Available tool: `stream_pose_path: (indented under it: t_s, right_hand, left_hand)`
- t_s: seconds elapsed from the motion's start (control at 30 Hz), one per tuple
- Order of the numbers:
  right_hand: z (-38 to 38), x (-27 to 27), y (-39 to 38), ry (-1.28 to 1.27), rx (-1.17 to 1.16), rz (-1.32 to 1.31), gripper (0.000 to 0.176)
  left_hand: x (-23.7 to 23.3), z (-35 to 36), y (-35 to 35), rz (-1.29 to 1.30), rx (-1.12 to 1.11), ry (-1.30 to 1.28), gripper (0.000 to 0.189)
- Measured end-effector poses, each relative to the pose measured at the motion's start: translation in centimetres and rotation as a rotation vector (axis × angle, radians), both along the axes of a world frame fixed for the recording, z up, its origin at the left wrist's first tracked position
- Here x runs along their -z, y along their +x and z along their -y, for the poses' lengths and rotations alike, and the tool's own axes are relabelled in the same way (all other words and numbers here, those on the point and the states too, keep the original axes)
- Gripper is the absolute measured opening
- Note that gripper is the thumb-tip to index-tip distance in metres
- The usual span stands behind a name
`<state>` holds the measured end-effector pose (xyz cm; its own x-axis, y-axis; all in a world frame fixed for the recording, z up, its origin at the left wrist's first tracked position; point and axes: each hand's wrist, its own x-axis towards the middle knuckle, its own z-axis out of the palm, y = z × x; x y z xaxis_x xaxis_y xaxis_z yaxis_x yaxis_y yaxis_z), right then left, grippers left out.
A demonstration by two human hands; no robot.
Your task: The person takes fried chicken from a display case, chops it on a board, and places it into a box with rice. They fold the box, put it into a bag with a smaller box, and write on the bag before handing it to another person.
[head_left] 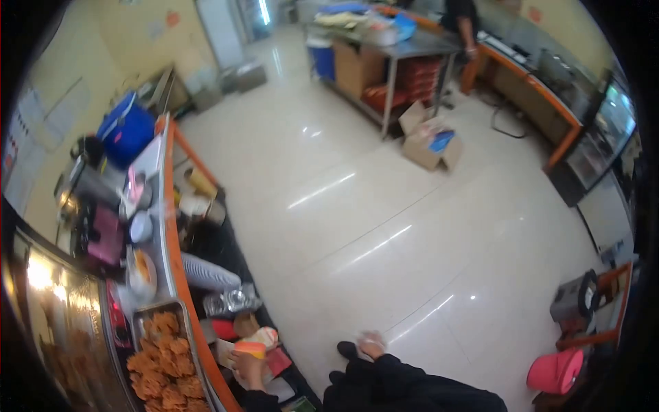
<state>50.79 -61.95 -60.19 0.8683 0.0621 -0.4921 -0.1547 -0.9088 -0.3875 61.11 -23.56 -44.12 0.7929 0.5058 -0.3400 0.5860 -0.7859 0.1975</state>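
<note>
Two hands show. The left hand (250, 365), just right of the tray (185, 317), has its fingers curled round one orange-and-yellow packet (250, 349). The packet's long axis seems to run crosswise to the orange edge of the bench (171, 230), though blur hides which end leads. The right hand (373, 345) is farther right of the tray, above the floor (329, 254) near two dark shoes (347, 350); it is smeared, so I cannot tell whether it is spread or closed.

The one tray holds a heap of fried pieces (165, 357), too overlapped to count. Right of it, beyond the bench edge, lie one long cup stack (209, 272) and clear plastic (237, 299), with a red item (223, 328) near the packet. One blue cooler (128, 130) stands beyond the tray on the same bench. The floor opens widely to the tray's right, reaching one open carton (431, 143) beside the far bench (419, 47), and one pink bucket (555, 371) at far right.
</note>
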Motion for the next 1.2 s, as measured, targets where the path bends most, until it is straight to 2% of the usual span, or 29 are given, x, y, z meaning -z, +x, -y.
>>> stream_pose_path:
  t_s: [0.03,0.1,0.13,0.17,0.2,0.23,0.3,0.33,0.37,0.4,0.43,0.5,0.57,0.63,0.67,0.7,0.77,0.83,0.93,1.03,1.07,1.1,1.13,1.2]
  right_hand:
    - [3.5,-4.3,-1.8,0.040,0.141,-0.193,0.043]
    - [9.2,-9.7,-6.4,-0.095,0.358,-0.194,0.045]
    - [12.6,-8.9,-9.0,-0.135,0.328,-0.217,0.045]
    - [16.0,-7.8,-11.7,-0.173,0.297,-0.239,0.045]
    - [18.0,-6.4,-14.7,-0.260,0.494,-0.084,0.046]
    - [18.7,-13.1,-15.4,-0.241,0.866,-0.074,0.049]
    - [23.4,-13.6,-17.6,-0.386,0.786,-0.233,0.045]
    - [26.4,-7.4,-19.6,-0.486,0.812,-0.208,0.042]
    - [28.0,-11.0,-18.7,-0.447,0.835,-0.180,0.040]
    - [30.1,-14.0,-18.3,-0.417,0.859,-0.151,0.039]
    - [32.5,-14.5,-17.1,-0.396,0.861,-0.111,0.038]
    - [38.4,-14.6,-15.4,-0.357,0.862,-0.045,0.036]
    - [42.7,-12.9,-12.1,-0.266,1.151,0.191,0.035]
    - [46.6,-13.8,-7.9,-0.339,0.965,0.414,0.036]
    - [48.7,-13.5,-4.9,-0.274,1.074,0.503,0.035]
    - [50.5,-13.5,-2.0,-0.210,1.170,0.591,0.035]
    - [53.4,-17.7,3.5,0.058,1.205,0.522,0.051]
    - [57.2,-19.3,9.2,0.130,1.126,0.571,0.049]
    - [63.1,-14.8,18.2,0.162,1.200,0.712,0.043]
    - [72.8,-18.1,19.8,0.434,0.960,0.298,0.051]
    - [76.4,-15.9,19.9,0.205,0.994,0.494,0.045]
    - [79.7,-13.8,18.3,-0.031,1.007,0.677,0.041]
    - [84.8,-12.2,15.5,-0.171,0.853,0.377,0.040]
    - [91.9,-14.6,12.0,-0.161,1.032,0.137,0.040]
  left_hand:
    - [-2.4,2.4,0.0,-0.012,0.016,-0.018,0.129]
    - [-7.7,7.8,-0.3,-0.053,0.086,-0.036,0.133]
    - [-10.6,10.4,-0.7,-0.084,0.144,-0.038,0.135]
    - [-15.5,13.5,-1.4,-0.133,0.283,-0.011,0.132]
    - [-16.6,15.7,-1.3,-0.125,0.357,-0.036,0.130]
    - [-17.6,17.8,-1.2,-0.116,0.432,-0.062,0.128]
    - [-9.4,18.3,-1.5,0.020,0.456,-0.226,0.127]
    - [-5.9,18.9,-0.5,0.062,0.572,-0.222,0.125]
    - [-2.8,20.3,1.2,0.106,0.688,-0.223,0.124]
    - [-1.5,24.4,3.3,0.137,0.724,-0.288,0.121]
    - [-0.5,28.5,5.3,0.165,0.759,-0.354,0.119]
    - [0.3,38.8,8.5,0.167,0.665,-0.601,0.114]
    - [-1.2,45.7,11.7,0.139,0.579,-0.793,0.108]
    - [-3.8,53.6,15.0,0.097,0.577,-0.938,0.103]
    - [-5.5,58.7,16.2,0.073,0.606,-0.993,0.100]
    - [-8.8,64.0,16.6,0.048,0.623,-1.050,0.097]
    - [-18.3,73.3,16.7,-0.038,0.547,-1.356,0.083]
    - [-22.4,81.7,18.8,-0.015,0.451,-1.570,0.072]
    - [-21.0,91.6,26.6,-0.232,0.458,-1.931,0.068]
    - [-20.4,101.7,32.4,-0.199,0.469,-1.784,0.069]
    - [-20.3,105.6,34.4,-0.184,0.457,-1.736,0.070]
    - [-19.5,109.3,36.6,-0.161,0.483,-1.793,0.073]
    - [-18.3,112.8,38.2,-0.139,0.492,-1.849,0.075]
    - [-18.0,120.6,40.0,-0.121,0.486,-1.908,0.079]
